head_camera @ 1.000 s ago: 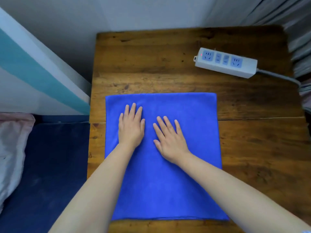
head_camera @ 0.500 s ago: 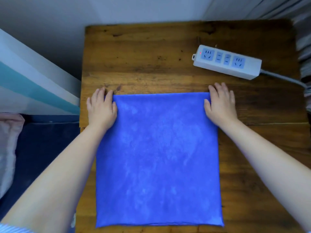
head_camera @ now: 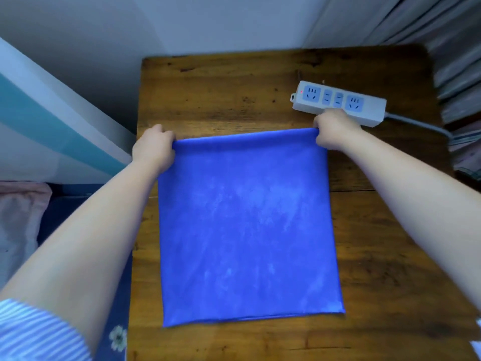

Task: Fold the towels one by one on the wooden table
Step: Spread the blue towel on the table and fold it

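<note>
Soft, even, bluish light — no hard shadows or glare. Wide-angle bending warps the edges; the left hand (head_camera: 153,149) and striped sleeve (head_camera: 33,332) look slightly smeared.

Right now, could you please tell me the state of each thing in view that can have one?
Blue towel: spread flat on the wooden table, far edge lifted slightly.
Left hand: grips the towel's far left corner.
Right hand: grips the towel's far right corner.
Power strip: lying on the table beyond the right hand, red light on, nothing plugged into its visible sockets.
</note>
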`<state>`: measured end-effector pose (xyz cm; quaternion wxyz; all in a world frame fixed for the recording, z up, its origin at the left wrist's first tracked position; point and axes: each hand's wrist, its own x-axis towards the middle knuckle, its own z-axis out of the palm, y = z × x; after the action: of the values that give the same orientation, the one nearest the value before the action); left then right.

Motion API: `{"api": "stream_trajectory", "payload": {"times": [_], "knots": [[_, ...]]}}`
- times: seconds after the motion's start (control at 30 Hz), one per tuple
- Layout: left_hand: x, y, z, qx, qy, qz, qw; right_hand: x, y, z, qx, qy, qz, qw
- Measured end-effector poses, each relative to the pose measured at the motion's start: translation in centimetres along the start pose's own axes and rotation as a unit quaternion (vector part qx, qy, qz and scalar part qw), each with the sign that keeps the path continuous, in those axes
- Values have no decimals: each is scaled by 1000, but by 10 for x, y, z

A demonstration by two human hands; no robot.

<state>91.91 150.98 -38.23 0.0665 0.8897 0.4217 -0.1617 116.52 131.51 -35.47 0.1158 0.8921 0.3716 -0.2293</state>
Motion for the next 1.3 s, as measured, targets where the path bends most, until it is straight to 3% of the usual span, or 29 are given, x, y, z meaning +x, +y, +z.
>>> {"api": "stream_trajectory", "payload": {"times": [0.13, 0.23, 0.3, 0.43, 0.7, 1.1, 1.3], "knots": [[-13, -4, -16, -47, 148, 9, 988, -24, 5, -5, 70, 175, -9, 982], [-31, -11, -15, -64, 227, 85, 968, -50, 13, 8, 120, 309, -42, 942], [-51, -18, -5, -66, 240, 142, 958, -70, 21, 23, 121, 356, -62, 925], [-97, -34, 26, -85, 181, 221, 955, -106, 31, 54, 82, 354, -107, 925], [-157, -49, 63, -74, 169, 332, 925, -170, 53, 111, 9, 352, -182, 918], [-216, -49, 80, -31, 112, 346, 931, -232, 46, 147, 4, 304, -197, 932], [-235, -46, 98, -10, 45, 301, 952, -239, 48, 163, -9, 293, -198, 935]]}}
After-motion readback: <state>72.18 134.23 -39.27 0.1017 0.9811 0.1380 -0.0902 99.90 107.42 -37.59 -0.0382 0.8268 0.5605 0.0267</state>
